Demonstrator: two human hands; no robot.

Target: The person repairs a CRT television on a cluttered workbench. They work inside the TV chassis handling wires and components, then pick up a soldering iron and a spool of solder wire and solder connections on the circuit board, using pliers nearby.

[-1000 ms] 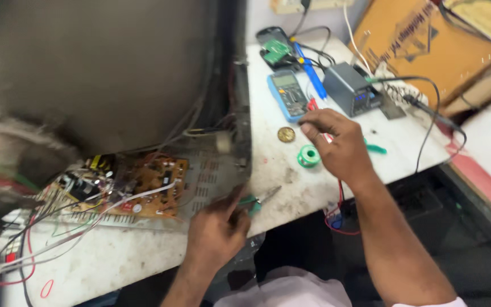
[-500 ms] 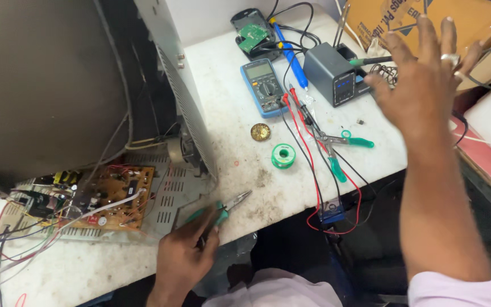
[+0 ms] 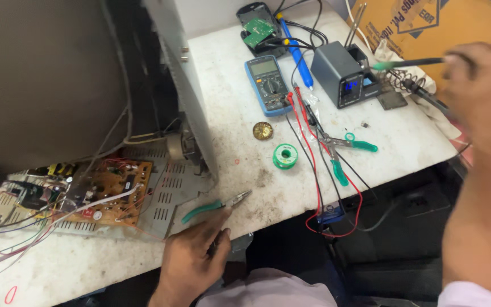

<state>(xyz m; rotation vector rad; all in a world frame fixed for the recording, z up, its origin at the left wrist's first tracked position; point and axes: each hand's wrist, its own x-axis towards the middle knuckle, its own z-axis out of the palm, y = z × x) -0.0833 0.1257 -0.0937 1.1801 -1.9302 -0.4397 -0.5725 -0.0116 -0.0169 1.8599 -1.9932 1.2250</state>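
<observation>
Counter: white, stained counter (image 3: pixel 240 125), its front edge running across the lower view; a dark television shell fills the far left.
Circuit board: brown circuit board (image 3: pixel 112 190) with loose red and white wires lies on a grey vented chassis at the left.
Left hand: left hand (image 3: pixel 191 261) sits at the counter's front edge, fingers curled; its fingertips touch the handle end of the green-handled pliers (image 3: pixel 214 206), but whether the grip is pressed together on them cannot be told.
Middle: green solder spool (image 3: pixel 285 155) beside a small round brass tin (image 3: pixel 262 130); behind them a blue multimeter (image 3: pixel 267 84) with red and black leads trailing off the edge.
Right of middle: green-handled scissors (image 3: pixel 345 149) lie across the leads; grey soldering station (image 3: pixel 345 74) stands behind.
Right hand: right hand (image 3: pixel 478 85), blurred, raised over the right edge, grip pinching a green-tipped soldering iron (image 3: pixel 410 62) above the station.
</observation>
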